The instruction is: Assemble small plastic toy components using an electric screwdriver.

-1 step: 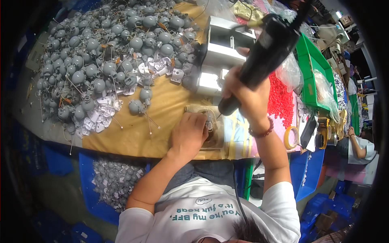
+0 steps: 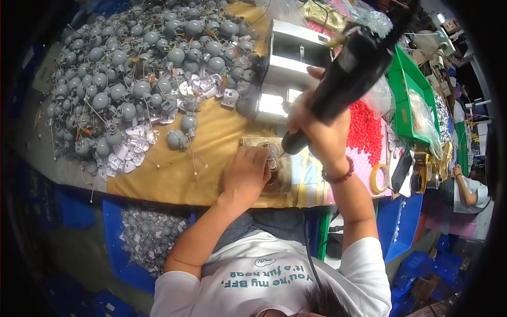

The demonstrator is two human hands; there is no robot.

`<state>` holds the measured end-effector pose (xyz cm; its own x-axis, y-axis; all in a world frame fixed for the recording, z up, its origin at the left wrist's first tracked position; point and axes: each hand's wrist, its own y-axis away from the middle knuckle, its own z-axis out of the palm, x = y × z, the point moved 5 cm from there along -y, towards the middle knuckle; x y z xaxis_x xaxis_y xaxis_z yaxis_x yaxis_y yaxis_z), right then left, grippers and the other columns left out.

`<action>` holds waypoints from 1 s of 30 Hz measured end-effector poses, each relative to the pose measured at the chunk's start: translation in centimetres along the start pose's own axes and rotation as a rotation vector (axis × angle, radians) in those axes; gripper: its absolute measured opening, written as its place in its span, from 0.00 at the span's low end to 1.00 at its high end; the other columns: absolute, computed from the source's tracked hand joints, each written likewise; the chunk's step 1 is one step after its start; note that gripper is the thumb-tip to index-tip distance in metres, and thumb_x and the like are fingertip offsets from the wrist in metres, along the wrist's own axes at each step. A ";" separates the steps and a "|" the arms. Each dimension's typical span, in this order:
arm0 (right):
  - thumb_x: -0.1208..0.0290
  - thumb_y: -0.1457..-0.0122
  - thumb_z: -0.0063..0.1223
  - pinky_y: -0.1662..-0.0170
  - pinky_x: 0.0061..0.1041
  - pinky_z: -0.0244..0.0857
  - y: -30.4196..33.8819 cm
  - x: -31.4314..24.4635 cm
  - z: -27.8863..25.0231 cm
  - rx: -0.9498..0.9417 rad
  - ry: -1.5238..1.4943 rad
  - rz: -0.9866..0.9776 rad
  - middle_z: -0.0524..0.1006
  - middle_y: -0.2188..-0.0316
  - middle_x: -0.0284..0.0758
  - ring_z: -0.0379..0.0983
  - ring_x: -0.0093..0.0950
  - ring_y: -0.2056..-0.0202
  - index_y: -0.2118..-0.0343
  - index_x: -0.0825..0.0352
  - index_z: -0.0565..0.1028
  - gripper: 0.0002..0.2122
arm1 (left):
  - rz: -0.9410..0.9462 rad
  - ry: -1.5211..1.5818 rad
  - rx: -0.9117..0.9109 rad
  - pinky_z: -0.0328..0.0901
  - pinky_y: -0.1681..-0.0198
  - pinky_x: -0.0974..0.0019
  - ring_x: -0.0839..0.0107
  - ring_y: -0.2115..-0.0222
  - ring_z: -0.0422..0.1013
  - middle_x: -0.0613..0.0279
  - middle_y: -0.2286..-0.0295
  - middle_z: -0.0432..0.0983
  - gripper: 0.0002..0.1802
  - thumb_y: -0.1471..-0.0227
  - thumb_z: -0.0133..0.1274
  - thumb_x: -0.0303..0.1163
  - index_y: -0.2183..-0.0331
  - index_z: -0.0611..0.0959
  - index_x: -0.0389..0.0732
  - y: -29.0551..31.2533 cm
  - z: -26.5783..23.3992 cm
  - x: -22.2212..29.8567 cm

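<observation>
While the right hand (image 2: 322,124) wraps firmly around the black power screwdriver (image 2: 351,74), I see the tool's long axis slant from far right to near left, its bit just right of the grey part (image 2: 272,151) on the tan block (image 2: 284,182). The left hand (image 2: 245,171) curls, fingertips at that part's left; I can't tell whether they grip.

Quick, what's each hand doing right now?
Left hand: curled against a glossy, round grey part; grip unclear.
Right hand: closed around a black, elongated handheld tool.
</observation>
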<state>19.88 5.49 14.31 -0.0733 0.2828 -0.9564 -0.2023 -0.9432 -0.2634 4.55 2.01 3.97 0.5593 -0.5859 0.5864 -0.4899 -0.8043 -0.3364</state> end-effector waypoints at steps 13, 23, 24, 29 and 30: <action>0.89 0.47 0.57 0.70 0.23 0.69 3.3 2.1 0.7 -0.120 0.069 -0.167 0.73 0.73 0.33 0.72 0.23 0.75 0.37 0.69 0.55 0.35 | 0.032 -0.030 0.061 0.70 0.64 0.55 0.57 0.63 0.72 0.60 0.67 0.74 0.16 0.60 0.62 0.27 0.65 0.78 0.40 -0.3 -0.2 0.1; 0.82 0.47 0.59 0.69 0.20 0.67 4.9 2.3 1.3 -0.114 0.025 -0.114 0.73 0.74 0.32 0.71 0.20 0.72 0.52 0.71 0.63 0.21 | 0.039 0.009 -0.010 0.69 0.64 0.59 0.61 0.62 0.72 0.64 0.67 0.75 0.17 0.56 0.59 0.28 0.61 0.78 0.44 -0.2 -0.4 -0.2; 0.81 0.46 0.58 0.68 0.20 0.66 5.1 3.2 0.9 -0.169 0.061 -0.036 0.72 0.76 0.32 0.70 0.20 0.73 0.64 0.70 0.69 0.09 | 0.044 0.018 -0.018 0.69 0.64 0.58 0.60 0.62 0.71 0.63 0.66 0.75 0.17 0.56 0.59 0.28 0.60 0.77 0.44 -0.2 -0.3 -0.2; 0.80 0.46 0.56 0.69 0.21 0.65 5.6 3.8 0.6 -0.185 0.082 -0.073 0.72 0.76 0.32 0.70 0.21 0.74 0.73 0.67 0.69 0.06 | 0.046 0.011 0.018 0.69 0.64 0.57 0.59 0.62 0.71 0.62 0.66 0.74 0.18 0.56 0.59 0.28 0.60 0.77 0.43 -0.3 -0.6 0.1; 0.80 0.46 0.56 0.69 0.21 0.65 5.6 3.7 0.7 -0.221 0.129 -0.090 0.71 0.76 0.32 0.70 0.21 0.74 0.72 0.67 0.69 0.06 | 0.045 0.005 0.027 0.69 0.63 0.57 0.59 0.62 0.71 0.62 0.66 0.74 0.18 0.56 0.59 0.28 0.60 0.77 0.43 -0.3 -0.7 0.2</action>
<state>17.81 1.39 9.40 0.0628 0.3562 -0.9323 0.0168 -0.9344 -0.3559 4.34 2.25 4.73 0.5339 -0.6208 0.5740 -0.4958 -0.7798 -0.3822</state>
